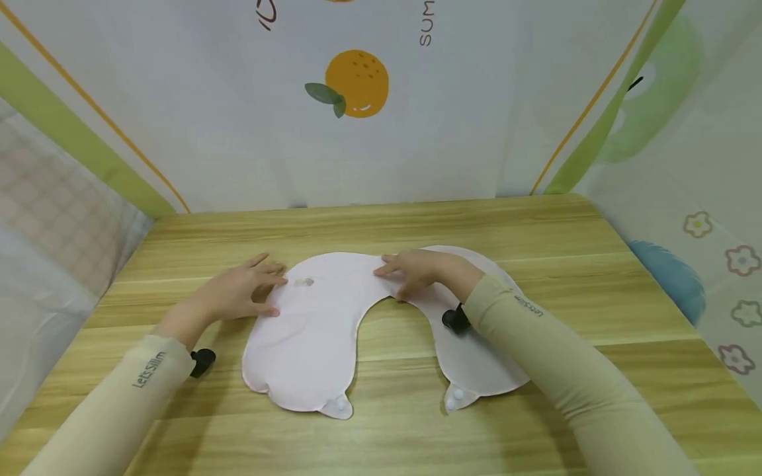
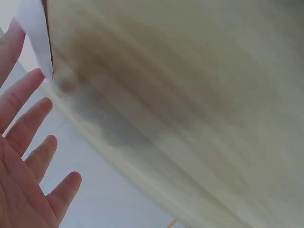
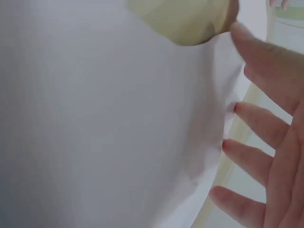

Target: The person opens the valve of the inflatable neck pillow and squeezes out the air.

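A pale pink U-shaped neck pillow [image 1: 309, 344] lies nearly flat on the wooden table, its two ends toward me. Each end has a small tab with round snaps, the left tab [image 1: 338, 406] and the right tab [image 1: 460, 396]. At the pillow's left outer edge, my left hand [image 1: 241, 291] touches the fabric with spread fingertips. My right hand [image 1: 417, 270] rests on the narrow middle of the U. In the right wrist view its thumb [image 3: 244, 40] is at the inner curve, while the spread fingers [image 3: 251, 161] lie along the outer edge. The right sleeve covers part of the pillow's right side.
The light wooden table [image 1: 387, 449] stretches around the pillow. Behind it hangs a white curtain [image 1: 238, 132] printed with an orange. A blue rounded object [image 1: 669, 277] sits beyond the table's right edge. Small black devices [image 1: 203, 362] are at both wrists.
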A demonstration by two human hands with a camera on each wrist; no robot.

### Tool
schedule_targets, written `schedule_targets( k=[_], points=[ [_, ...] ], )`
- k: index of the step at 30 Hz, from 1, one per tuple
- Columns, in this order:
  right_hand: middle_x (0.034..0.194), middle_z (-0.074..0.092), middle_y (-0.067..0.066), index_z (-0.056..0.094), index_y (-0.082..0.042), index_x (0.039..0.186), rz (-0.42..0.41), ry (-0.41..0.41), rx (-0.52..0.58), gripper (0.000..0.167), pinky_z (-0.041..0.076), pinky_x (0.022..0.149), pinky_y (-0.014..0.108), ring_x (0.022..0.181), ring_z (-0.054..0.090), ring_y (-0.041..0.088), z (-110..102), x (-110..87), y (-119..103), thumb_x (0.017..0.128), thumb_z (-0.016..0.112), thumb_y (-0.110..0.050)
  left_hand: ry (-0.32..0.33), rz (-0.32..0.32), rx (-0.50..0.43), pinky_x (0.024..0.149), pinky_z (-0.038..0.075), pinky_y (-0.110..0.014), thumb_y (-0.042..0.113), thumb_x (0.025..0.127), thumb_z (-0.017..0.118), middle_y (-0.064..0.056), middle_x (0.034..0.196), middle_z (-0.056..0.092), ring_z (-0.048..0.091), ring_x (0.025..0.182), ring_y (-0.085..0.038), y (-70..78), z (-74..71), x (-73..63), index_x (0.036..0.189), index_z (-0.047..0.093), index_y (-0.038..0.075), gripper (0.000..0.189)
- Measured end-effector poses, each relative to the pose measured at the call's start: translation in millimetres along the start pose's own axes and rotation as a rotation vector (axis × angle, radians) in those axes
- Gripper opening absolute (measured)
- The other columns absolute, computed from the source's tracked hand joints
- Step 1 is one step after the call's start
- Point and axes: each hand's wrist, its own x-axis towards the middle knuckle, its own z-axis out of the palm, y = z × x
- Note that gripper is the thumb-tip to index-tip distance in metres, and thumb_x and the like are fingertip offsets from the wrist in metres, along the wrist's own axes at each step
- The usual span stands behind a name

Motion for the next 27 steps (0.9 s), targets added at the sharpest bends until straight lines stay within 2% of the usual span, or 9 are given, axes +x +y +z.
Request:
schedule_targets(
  k=[3, 8, 10, 13, 17, 21, 24, 27],
  points=[
    [0.163, 0.028, 0.011, 0.041, -0.019, 0.153, -0.025, 0.033, 0.02, 0.065, 0.026, 0.124, 0.044, 0.15, 0.028, 0.031, 0, -2.0, -1, 0.094, 0.068, -0.022, 0.007, 0.003, -0.007, 0.11, 0.03, -0.07, 0.036, 0.084, 0.078, -0.022, 0.151, 0.045, 0.022, 0.146, -0.053, 4.3, -2.3, -5.2, 0.133, 0.063, 0.005, 0.06],
    [0.159, 0.038, 0.01, 0.045, -0.015, 0.15, -0.151, 0.135, 0.041, 0.059, 0.029, 0.122, 0.044, 0.148, 0.034, 0.029, -1, -6.7, -12, 0.097, 0.066, -0.025, 0.051, 0.007, -0.121, 0.113, 0.026, -0.069, 0.028, 0.088, 0.075, -0.021, 0.151, 0.047, 0.022, 0.147, -0.05, 22.4, -10.6, -9.8, 0.134, 0.062, 0.004, 0.053],
    [0.158, 0.041, 0.008, 0.047, -0.015, 0.149, -0.202, 0.152, 0.057, 0.056, 0.03, 0.122, 0.042, 0.148, 0.036, 0.026, 0, -9.4, -22, 0.097, 0.065, -0.025, 0.068, 0.019, -0.165, 0.113, 0.028, -0.067, 0.026, 0.089, 0.074, -0.019, 0.148, 0.051, 0.028, 0.146, -0.048, 31.0, -12.1, -12.8, 0.132, 0.063, 0.004, 0.049],
    [0.156, 0.044, 0.005, 0.05, -0.016, 0.147, -0.273, 0.148, 0.079, 0.053, 0.032, 0.121, 0.039, 0.147, 0.038, 0.022, 4, -13.2, -38, 0.097, 0.066, -0.025, 0.092, 0.051, -0.188, 0.11, 0.038, -0.061, 0.021, 0.089, 0.075, -0.015, 0.139, 0.06, 0.043, 0.139, -0.043, 43.9, -10.9, -20.2, 0.127, 0.066, 0.006, 0.043],
    [0.151, 0.051, 0.003, 0.056, -0.015, 0.142, -0.363, 0.131, 0.09, 0.049, 0.039, 0.116, 0.035, 0.142, 0.045, 0.018, 15, -17.0, -56, 0.095, 0.068, -0.024, 0.153, 0.143, -0.13, 0.098, 0.052, -0.05, 0.019, 0.085, 0.078, -0.004, 0.124, 0.067, 0.061, 0.12, -0.03, 62.5, -6.3, -32.0, 0.115, 0.072, 0.012, 0.031],
    [0.14, 0.06, -0.001, 0.061, -0.013, 0.137, -0.442, 0.111, 0.077, 0.044, 0.046, 0.108, 0.027, 0.129, 0.056, 0.015, 25, -18.5, -71, 0.094, 0.069, -0.021, 0.213, 0.275, -0.08, 0.084, 0.056, -0.035, 0.019, 0.081, 0.082, 0.01, 0.106, 0.067, 0.064, 0.099, -0.012, 76.4, 2.3, -43.8, 0.102, 0.072, 0.02, 0.023],
    [0.135, 0.064, -0.003, 0.063, -0.013, 0.134, -0.478, 0.099, 0.065, 0.042, 0.047, 0.104, 0.024, 0.121, 0.06, 0.015, 32, -19.4, -79, 0.093, 0.071, -0.02, 0.212, 0.345, -0.122, 0.078, 0.054, -0.027, 0.019, 0.08, 0.082, 0.014, 0.098, 0.066, 0.061, 0.09, -0.006, 82.3, 9.6, -48.6, 0.097, 0.07, 0.022, 0.021],
    [0.133, 0.065, -0.005, 0.064, -0.015, 0.133, -0.49, 0.082, 0.053, 0.041, 0.046, 0.103, 0.022, 0.119, 0.06, 0.013, 38, -19.5, -84, 0.093, 0.071, -0.021, 0.169, 0.343, -0.185, 0.078, 0.054, -0.025, 0.019, 0.082, 0.081, 0.015, 0.095, 0.065, 0.058, 0.089, -0.003, 85.0, 16.2, -50.3, 0.095, 0.069, 0.023, 0.019]
  ],
)
